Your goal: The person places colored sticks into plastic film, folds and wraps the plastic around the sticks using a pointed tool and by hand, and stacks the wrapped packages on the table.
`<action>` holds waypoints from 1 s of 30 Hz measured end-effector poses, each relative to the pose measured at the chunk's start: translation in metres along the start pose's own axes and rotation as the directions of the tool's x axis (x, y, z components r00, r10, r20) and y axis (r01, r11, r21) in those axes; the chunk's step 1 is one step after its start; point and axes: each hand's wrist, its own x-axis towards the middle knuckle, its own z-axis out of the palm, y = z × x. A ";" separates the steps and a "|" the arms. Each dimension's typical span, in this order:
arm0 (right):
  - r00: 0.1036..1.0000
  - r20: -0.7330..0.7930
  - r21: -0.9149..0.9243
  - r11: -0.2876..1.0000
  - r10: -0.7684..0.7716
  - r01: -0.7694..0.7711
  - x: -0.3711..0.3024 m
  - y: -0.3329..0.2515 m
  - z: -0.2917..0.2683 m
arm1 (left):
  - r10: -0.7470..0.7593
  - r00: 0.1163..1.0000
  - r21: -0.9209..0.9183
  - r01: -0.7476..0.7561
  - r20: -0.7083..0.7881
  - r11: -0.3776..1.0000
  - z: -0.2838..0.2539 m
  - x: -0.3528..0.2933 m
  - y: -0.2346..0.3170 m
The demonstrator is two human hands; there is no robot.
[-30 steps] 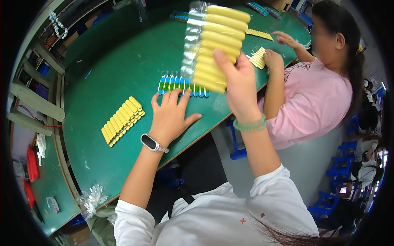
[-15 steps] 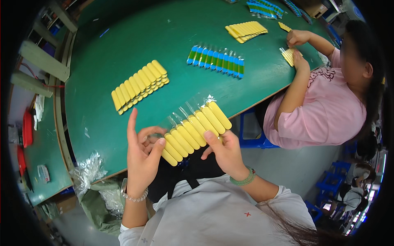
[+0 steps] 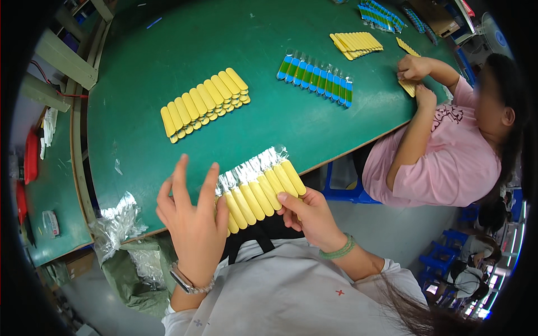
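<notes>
A row of yellow round-ended strips (image 3: 255, 196), side by side with clear plastic film at their far ends, is held above my lap at the table's near edge. My right hand (image 3: 311, 215) pinches its right end, thumb on top and fingers beneath. At the row's left end, my left hand (image 3: 193, 215) is open with its fingers spread; its thumb lies against or very near the leftmost strips. On the green table (image 3: 269, 126) beyond, a layered stack of similar yellow strips (image 3: 204, 103) lies to the left, and a row of blue-and-green strips in clear sleeves (image 3: 316, 78) lies to the right.
A co-worker in a pink shirt (image 3: 437, 157) handles yellow strips at the right edge. More yellow strips (image 3: 357, 43) and blue-green strips (image 3: 381, 15) lie farther back. Crumpled clear film (image 3: 120, 221) spills over a green bag (image 3: 137, 274) at lower left. A blue stool (image 3: 350, 193) stands right.
My left hand has turned, its fingers spreading away from the row's left end. The film at the strips' far ends now looks bunched and shiny. The view has shifted slightly.
</notes>
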 end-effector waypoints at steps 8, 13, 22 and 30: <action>0.572 -0.077 -0.584 0.502 -0.817 0.638 0.005 0.005 -0.032 | 0.324 0.936 -0.326 -0.266 0.135 0.907 0.009 0.006 0.001; 0.463 0.703 -0.579 -0.057 -0.540 0.813 0.018 -0.072 -0.011 | 0.350 0.908 -0.282 -0.281 0.232 0.917 0.000 0.015 0.004; 0.517 0.785 -0.576 -0.096 -0.341 0.811 0.035 -0.094 -0.006 | 0.328 0.820 -0.488 -0.069 0.469 0.870 -0.019 0.047 -0.014; 0.522 0.816 -0.578 -0.318 -0.249 0.752 0.033 -0.092 0.005 | 0.385 0.811 -0.507 -0.131 0.439 0.852 -0.022 0.036 -0.013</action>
